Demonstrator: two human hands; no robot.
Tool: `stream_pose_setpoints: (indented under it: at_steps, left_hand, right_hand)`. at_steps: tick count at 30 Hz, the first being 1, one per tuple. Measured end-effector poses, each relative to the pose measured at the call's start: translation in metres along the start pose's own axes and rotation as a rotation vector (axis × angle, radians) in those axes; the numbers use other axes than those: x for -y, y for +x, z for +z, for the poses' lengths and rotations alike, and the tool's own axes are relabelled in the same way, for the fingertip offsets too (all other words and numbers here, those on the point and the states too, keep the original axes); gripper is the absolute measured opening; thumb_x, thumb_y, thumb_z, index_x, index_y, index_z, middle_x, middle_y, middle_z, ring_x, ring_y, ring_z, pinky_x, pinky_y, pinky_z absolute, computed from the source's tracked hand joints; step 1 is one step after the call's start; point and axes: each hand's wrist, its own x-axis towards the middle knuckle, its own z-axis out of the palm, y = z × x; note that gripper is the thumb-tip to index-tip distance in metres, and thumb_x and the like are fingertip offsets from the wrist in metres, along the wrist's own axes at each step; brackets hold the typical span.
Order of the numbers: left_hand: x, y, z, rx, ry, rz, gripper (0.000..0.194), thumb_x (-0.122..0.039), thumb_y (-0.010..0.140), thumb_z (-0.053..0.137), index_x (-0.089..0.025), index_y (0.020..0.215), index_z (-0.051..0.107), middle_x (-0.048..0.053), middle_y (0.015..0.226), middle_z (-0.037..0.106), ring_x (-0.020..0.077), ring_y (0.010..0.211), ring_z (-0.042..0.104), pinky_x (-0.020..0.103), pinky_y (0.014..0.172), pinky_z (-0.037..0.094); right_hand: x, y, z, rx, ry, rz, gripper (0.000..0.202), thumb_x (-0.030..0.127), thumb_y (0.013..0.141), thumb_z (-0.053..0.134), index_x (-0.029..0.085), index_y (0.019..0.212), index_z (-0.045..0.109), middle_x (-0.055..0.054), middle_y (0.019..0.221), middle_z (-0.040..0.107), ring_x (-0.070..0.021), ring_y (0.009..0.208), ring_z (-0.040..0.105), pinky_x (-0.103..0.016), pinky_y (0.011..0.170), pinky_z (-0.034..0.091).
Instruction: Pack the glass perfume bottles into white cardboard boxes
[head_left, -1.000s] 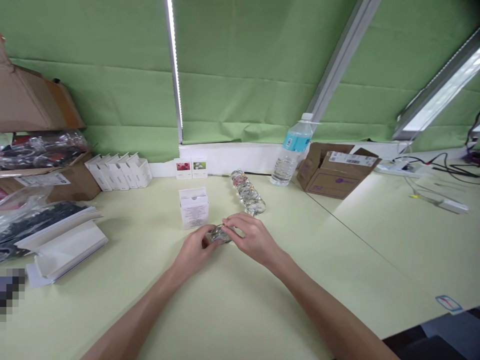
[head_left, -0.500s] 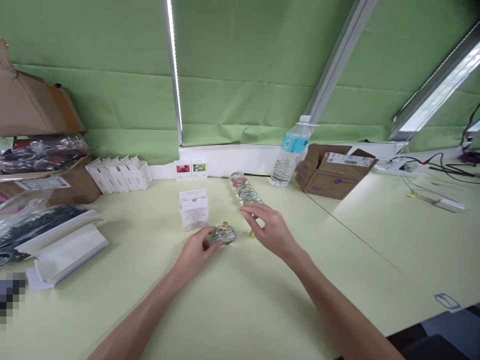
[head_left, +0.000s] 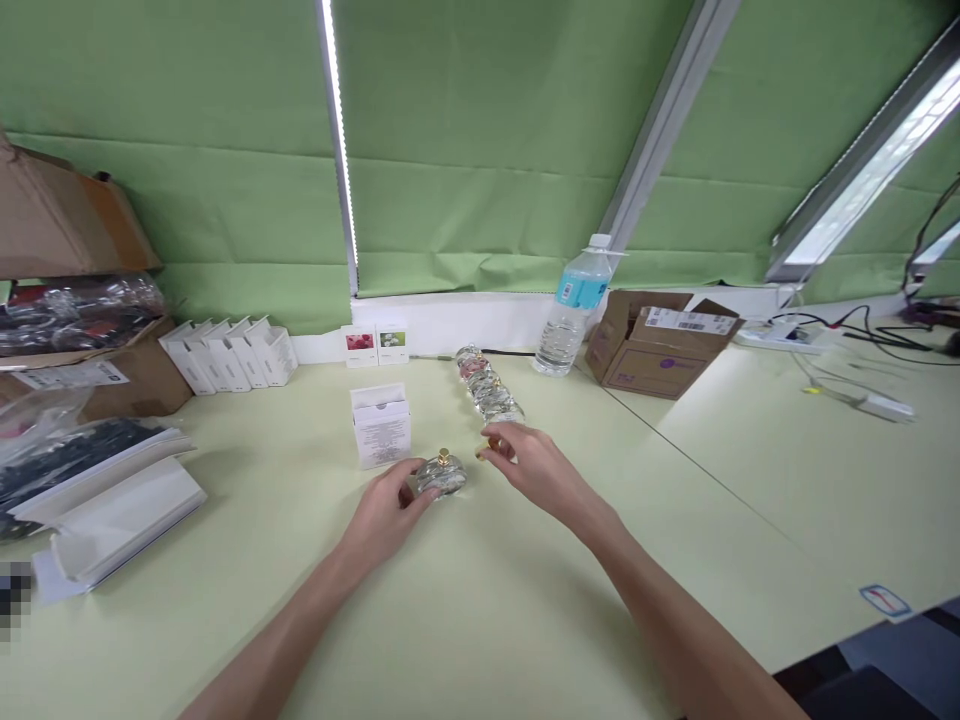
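Observation:
My left hand (head_left: 386,507) has its fingers and thumb closed around a rounded glass bottle (head_left: 441,477), which stands on the table with a gold neck on top. To the right of that bottle, my right hand (head_left: 529,462) pinches a small gold-coloured piece (head_left: 491,444), mostly covered by the fingers. Beyond the right hand runs a row of several similar glass bottles (head_left: 491,397), its near end close to the fingers. A white carton (head_left: 382,432) with printed text stands behind my left hand.
Several white boxes (head_left: 229,355) and two picture cards (head_left: 391,345) line the wall. A water bottle (head_left: 574,310) and an open brown box (head_left: 660,350) stand at the back right. Opened white packaging (head_left: 127,520) lies at the left. Cables and a power strip (head_left: 780,337) lie far right.
My right hand has pinched the gold-coloured piece that was on the table below it and drawn slightly closer to the bottle. The left hand keeps its hold; the view has shifted slightly.

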Motion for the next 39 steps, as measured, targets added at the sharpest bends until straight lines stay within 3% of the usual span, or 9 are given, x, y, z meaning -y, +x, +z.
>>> stream_pose_setpoints:
  at_steps: [3,5,13,17,26,32,36,39]
  left_hand:
    - [0.002,0.0,0.001,0.014,0.0,-0.001,0.035,-0.043,0.084,0.05,-0.024,0.112,0.058,-0.002,0.068,0.057,0.0137,0.058,0.049,0.025,0.058,0.038]
    - [0.002,0.001,0.002,0.013,0.002,-0.002,0.034,-0.042,0.084,0.051,-0.024,0.111,0.058,-0.002,0.068,0.057,0.0137,0.059,0.05,0.025,0.058,0.038]
    - [-0.001,0.0,0.002,0.011,-0.01,0.02,0.031,-0.038,0.084,0.051,-0.023,0.11,0.058,-0.001,0.077,0.062,0.0137,0.063,0.053,0.025,0.06,0.039]
    - [-0.001,-0.001,0.001,0.0,-0.012,0.017,0.031,-0.04,0.084,0.051,-0.023,0.109,0.058,0.0,0.078,0.062,0.0137,0.064,0.052,0.025,0.059,0.039]
    - [0.0,-0.001,0.001,-0.001,0.006,0.052,0.029,-0.039,0.085,0.05,-0.023,0.108,0.058,0.001,0.083,0.062,0.0136,0.066,0.052,0.024,0.059,0.04]
    - [0.002,0.001,0.001,0.015,-0.005,0.047,0.031,-0.04,0.085,0.049,-0.023,0.109,0.058,0.001,0.084,0.063,0.0139,0.066,0.052,0.025,0.06,0.04]
    - [0.003,0.001,0.0,0.031,-0.025,0.032,0.033,-0.04,0.084,0.051,-0.024,0.112,0.057,0.0,0.085,0.063,0.0139,0.066,0.053,0.025,0.06,0.041]
    - [0.004,0.001,-0.001,0.038,-0.036,0.042,0.03,-0.037,0.084,0.051,-0.024,0.111,0.057,-0.001,0.082,0.062,0.0134,0.066,0.052,0.025,0.06,0.04]
  right_hand:
    - [0.021,0.003,0.003,-0.177,0.183,-0.073,0.02,0.036,0.088,0.056,0.023,0.101,0.061,-0.003,0.09,0.069,-0.0169,0.075,0.063,-0.029,0.069,0.05]
    - [0.032,0.006,0.008,-0.225,0.202,-0.15,0.018,0.035,0.089,0.055,0.023,0.099,0.063,-0.004,0.09,0.068,-0.0168,0.076,0.062,-0.03,0.07,0.05]
    - [0.038,0.001,0.021,-0.089,-0.023,-0.36,0.036,0.03,0.092,0.05,0.025,0.127,0.056,-0.006,0.11,0.067,-0.0221,0.1,0.06,-0.036,0.086,0.05]
    - [0.035,-0.004,0.021,-0.079,-0.018,-0.34,0.04,0.032,0.092,0.049,0.026,0.131,0.053,-0.005,0.112,0.067,-0.0219,0.101,0.061,-0.036,0.087,0.05]
    - [0.045,0.001,0.015,0.062,0.121,-0.14,0.038,0.039,0.09,0.05,0.029,0.126,0.058,-0.003,0.113,0.068,-0.0235,0.107,0.06,-0.037,0.087,0.051]
    - [0.026,-0.01,0.023,0.124,0.145,-0.088,0.061,0.033,0.087,0.055,0.033,0.144,0.032,-0.003,0.127,0.058,-0.0221,0.11,0.057,-0.038,0.089,0.049]
    - [0.017,-0.008,0.028,0.139,0.105,-0.122,0.047,0.025,0.088,0.05,0.027,0.134,0.046,-0.005,0.122,0.061,-0.0233,0.114,0.054,-0.04,0.093,0.046]
    - [0.017,-0.006,0.029,0.146,0.11,-0.131,0.038,0.028,0.088,0.051,0.027,0.127,0.053,-0.005,0.115,0.065,-0.0233,0.109,0.056,-0.038,0.09,0.048]
